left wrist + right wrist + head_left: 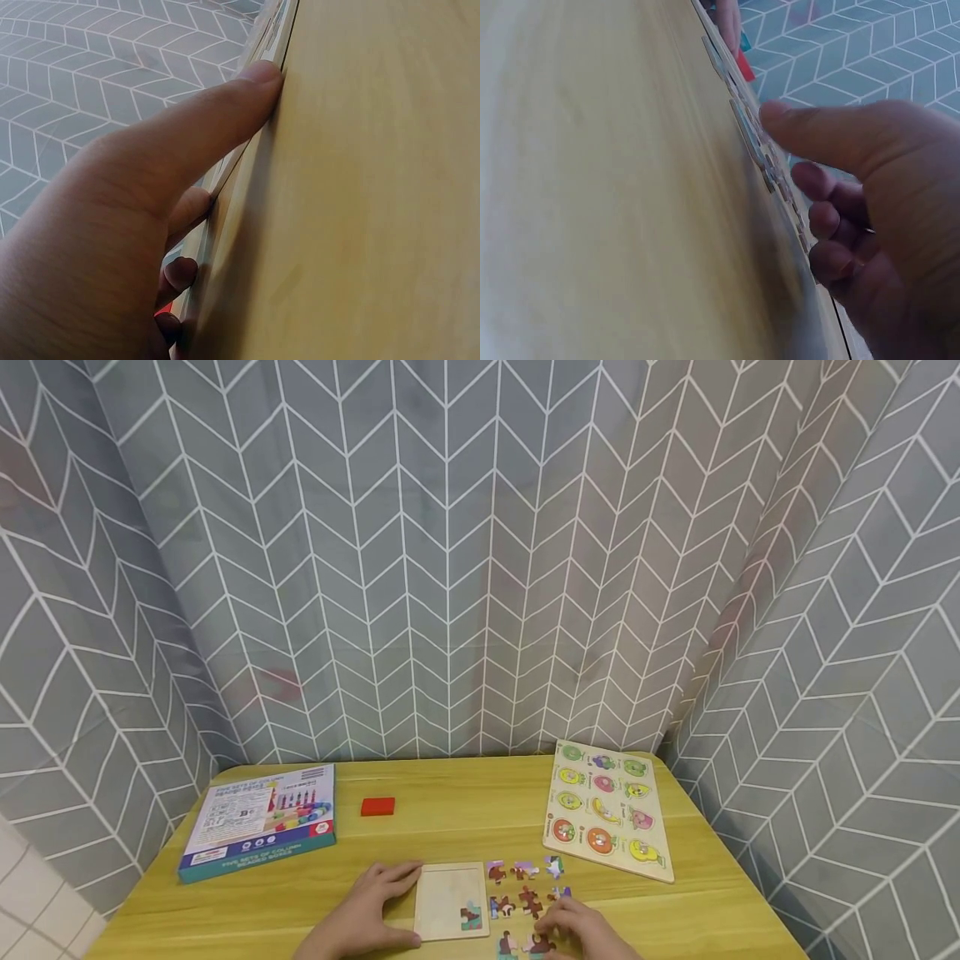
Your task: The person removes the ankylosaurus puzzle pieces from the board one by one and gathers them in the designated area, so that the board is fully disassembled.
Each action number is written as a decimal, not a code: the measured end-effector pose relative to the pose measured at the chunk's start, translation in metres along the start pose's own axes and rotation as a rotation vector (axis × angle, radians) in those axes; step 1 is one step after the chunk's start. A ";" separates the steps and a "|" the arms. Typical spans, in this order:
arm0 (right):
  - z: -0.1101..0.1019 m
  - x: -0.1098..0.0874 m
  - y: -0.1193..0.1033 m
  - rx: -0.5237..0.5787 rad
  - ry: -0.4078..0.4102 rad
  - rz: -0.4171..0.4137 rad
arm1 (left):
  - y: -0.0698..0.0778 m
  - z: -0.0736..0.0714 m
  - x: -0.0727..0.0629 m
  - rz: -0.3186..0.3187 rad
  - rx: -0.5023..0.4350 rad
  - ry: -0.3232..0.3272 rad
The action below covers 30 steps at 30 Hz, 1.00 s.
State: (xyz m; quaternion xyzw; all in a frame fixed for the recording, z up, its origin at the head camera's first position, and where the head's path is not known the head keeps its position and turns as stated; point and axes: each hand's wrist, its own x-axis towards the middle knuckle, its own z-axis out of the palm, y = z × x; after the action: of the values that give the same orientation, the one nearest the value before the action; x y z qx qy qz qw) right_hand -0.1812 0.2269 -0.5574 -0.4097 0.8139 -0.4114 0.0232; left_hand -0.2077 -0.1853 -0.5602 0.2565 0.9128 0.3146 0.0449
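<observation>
A square wooden puzzle tray (447, 897) lies on the table with one jigsaw piece (471, 916) in its lower right corner. Along the tray's left side, my left hand (367, 910) has its index finger at the top corner and its thumb at the bottom corner. The left wrist view shows that thumb (262, 73) against the tray's edge. Loose jigsaw pieces (530, 902) are spread in rows right of the tray. My right hand (581, 927) is over the lower right pieces, fingers loosely bent, fingertips close to a brown piece (542, 944). In the right wrist view a gap shows between thumb (776, 116) and fingers.
A fruit puzzle board (609, 810) lies at the back right of the wooden table (465, 793). A boxed bead set (262, 818) is at the back left, with a small red block (377, 807) right of it. Grey patterned curtains (465, 560) enclose the table's back and sides.
</observation>
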 end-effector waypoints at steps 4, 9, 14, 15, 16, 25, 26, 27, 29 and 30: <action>-0.006 0.005 -0.010 -0.028 -0.007 0.086 | 0.000 0.000 0.000 -0.004 -0.003 0.002; -0.010 0.020 -0.022 -0.102 0.024 0.198 | 0.000 0.000 -0.001 -0.011 0.002 0.005; -0.008 0.051 -0.030 -0.155 0.041 0.218 | -0.001 0.000 -0.001 0.005 0.009 0.019; -0.007 0.058 -0.031 -0.150 0.038 0.209 | -0.002 0.000 -0.001 0.006 0.011 0.020; -0.005 0.064 -0.031 -0.144 0.034 0.200 | -0.002 0.000 -0.001 0.006 0.010 0.020; 0.022 0.094 -0.022 -0.140 -0.050 0.228 | 0.001 0.001 0.002 -0.003 0.004 0.014; 0.025 0.095 -0.021 -0.140 -0.059 0.242 | 0.001 0.001 0.002 -0.005 0.002 0.013; 0.027 0.095 -0.020 -0.144 -0.068 0.247 | 0.001 0.001 0.002 -0.007 0.001 0.011; 0.030 0.096 -0.019 -0.164 -0.079 0.251 | 0.000 0.001 0.001 -0.008 0.003 0.011; 0.031 0.096 -0.018 -0.170 -0.082 0.250 | 0.000 0.001 0.001 -0.009 0.004 0.010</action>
State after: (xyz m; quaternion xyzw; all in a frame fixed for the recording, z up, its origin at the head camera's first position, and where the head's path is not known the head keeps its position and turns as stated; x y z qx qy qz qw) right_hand -0.2213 0.1346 -0.5366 -0.3222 0.8887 -0.3179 0.0725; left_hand -0.2083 -0.1841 -0.5613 0.2508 0.9148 0.3138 0.0412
